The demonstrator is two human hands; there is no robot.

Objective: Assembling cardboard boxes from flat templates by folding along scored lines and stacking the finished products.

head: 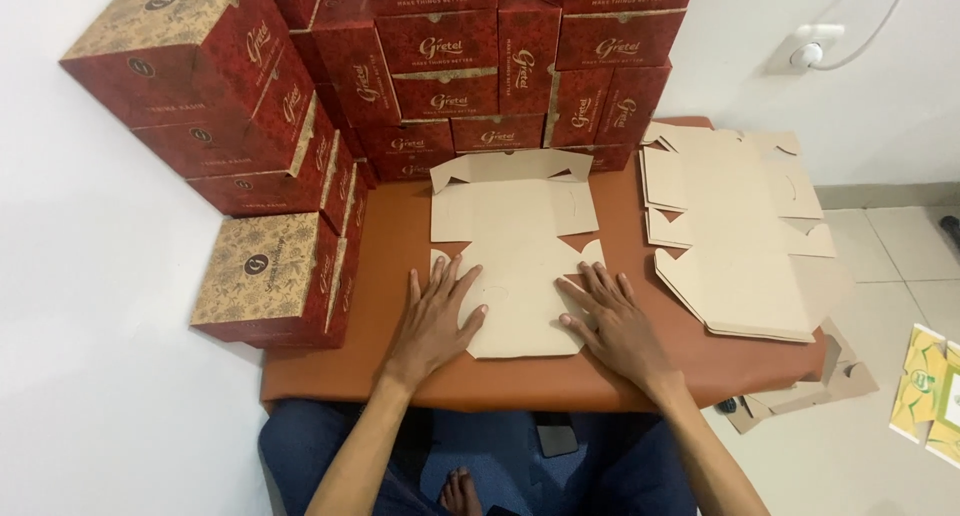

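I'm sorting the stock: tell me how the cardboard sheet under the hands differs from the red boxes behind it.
The flat box blank lies unfolded; the assembled red boxes stand folded and stacked. The blank shows plain tan; the boxes show red and gold print. The left hand and right hand press only the blank. Both are cardboard.

White walls, pale tiled floor — a brown table, 1 wall socket.

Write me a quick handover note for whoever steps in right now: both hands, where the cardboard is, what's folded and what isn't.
Left hand and right hand: both flat, palms down, on the flat box blank mid-table; nothing gripped.
Done: assembled red boxes stacked against the wall and at left.
Left: this blank shows no folds yet; a stack of flat blanks waits on the right side of the brown table.
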